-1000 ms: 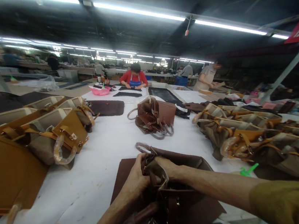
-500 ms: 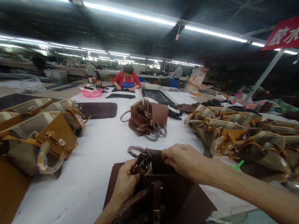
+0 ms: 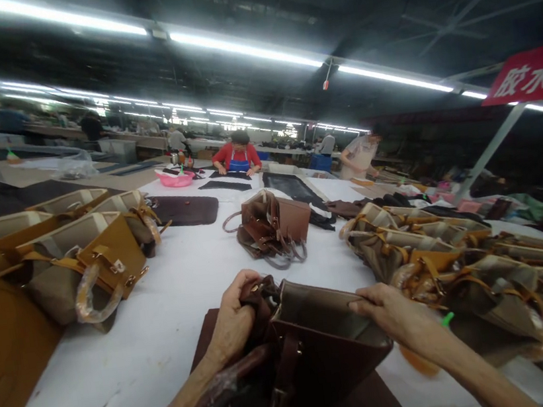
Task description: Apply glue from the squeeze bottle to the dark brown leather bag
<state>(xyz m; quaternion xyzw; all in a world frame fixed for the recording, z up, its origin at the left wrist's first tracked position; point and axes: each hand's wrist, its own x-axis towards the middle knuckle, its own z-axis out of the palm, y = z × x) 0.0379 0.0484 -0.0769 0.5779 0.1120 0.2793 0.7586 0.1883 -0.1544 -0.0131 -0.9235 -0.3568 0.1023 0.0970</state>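
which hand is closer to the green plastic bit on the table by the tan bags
Right. The right hand grips the dark brown bag's right rim, just left of the green piece. The left hand holds the bag's far left corner.

Dark brown handbag [image 3: 315, 351]; white table [image 3: 199, 260]; pink basin [image 3: 175, 178].

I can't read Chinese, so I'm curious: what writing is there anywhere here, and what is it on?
"胶水": red banner hanging at upper right, white characters; a third is cut off by the edge.
Brown bag, tan bags: no legible label.
Nothing else carries readable text.
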